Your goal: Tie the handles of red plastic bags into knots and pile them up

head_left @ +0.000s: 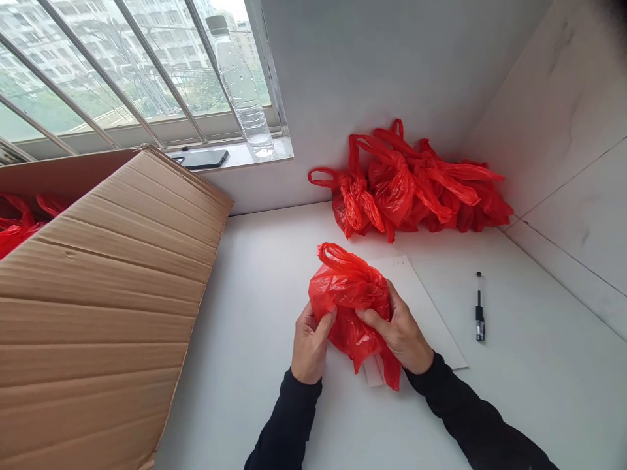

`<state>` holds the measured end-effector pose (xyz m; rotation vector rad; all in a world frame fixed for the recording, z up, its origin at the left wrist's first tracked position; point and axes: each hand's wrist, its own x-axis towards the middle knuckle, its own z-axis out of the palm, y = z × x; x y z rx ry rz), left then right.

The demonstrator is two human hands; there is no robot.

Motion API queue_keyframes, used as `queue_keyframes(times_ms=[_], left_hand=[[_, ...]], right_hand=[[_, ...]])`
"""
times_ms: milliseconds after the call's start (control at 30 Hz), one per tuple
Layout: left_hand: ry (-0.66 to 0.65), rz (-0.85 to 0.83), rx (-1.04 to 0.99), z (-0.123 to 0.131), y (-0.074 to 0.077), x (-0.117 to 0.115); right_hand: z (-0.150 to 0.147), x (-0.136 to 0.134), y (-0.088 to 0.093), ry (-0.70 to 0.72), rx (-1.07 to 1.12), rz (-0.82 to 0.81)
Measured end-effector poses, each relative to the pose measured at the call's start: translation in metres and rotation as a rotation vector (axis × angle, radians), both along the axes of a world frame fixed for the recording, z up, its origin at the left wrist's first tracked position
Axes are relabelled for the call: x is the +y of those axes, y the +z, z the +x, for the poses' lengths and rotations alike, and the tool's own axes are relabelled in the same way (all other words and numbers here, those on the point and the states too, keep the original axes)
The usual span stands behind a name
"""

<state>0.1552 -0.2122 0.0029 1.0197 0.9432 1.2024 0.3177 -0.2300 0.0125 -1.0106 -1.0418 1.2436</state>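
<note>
Both of my hands hold a crumpled red plastic bag (350, 287) above the white table. My left hand (312, 343) grips its left side, thumb on the near face. On the bag's right side, my right hand (404, 329) is closed with its thumb pressed into the plastic. One looped handle stands up at the top, and loose ends hang down. What is inside the bag, if anything, I cannot make out. Beneath it lie a white sheet (426, 307) and a small pale strip (373, 372), both partly covered.
Several tied red bags (401, 189) are heaped against the back wall. A cardboard box (108, 313) with more red bags inside stands at the left. A pen (479, 320) lies on the right. The windowsill holds a plastic bottle (242, 91) and a phone (203, 159).
</note>
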Motion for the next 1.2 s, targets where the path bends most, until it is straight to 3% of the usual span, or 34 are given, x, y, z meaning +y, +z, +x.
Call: queue_keyframes(times_ms=[200, 333, 533, 800, 1200], left_hand=[[0.127, -0.101, -0.175, 0.003, 0.004, 0.0], [0.143, -0.134, -0.25, 0.002, 0.005, 0.001], [0.052, -0.095, -0.187, 0.001, 0.005, 0.001], [0.153, -0.041, -0.129, 0.002, 0.002, 0.003], [-0.131, 0.109, -0.063, 0.0, 0.004, 0.001]], right_hand=[[-0.005, -0.009, 0.014, 0.088, -0.091, 0.002], [-0.006, -0.008, 0.011, 0.057, -0.133, -0.047], [-0.002, -0.001, 0.002, -0.024, -0.037, -0.069], [-0.004, -0.004, 0.004, 0.09, -0.03, -0.092], [0.0, 0.002, 0.001, 0.032, 0.09, -0.104]])
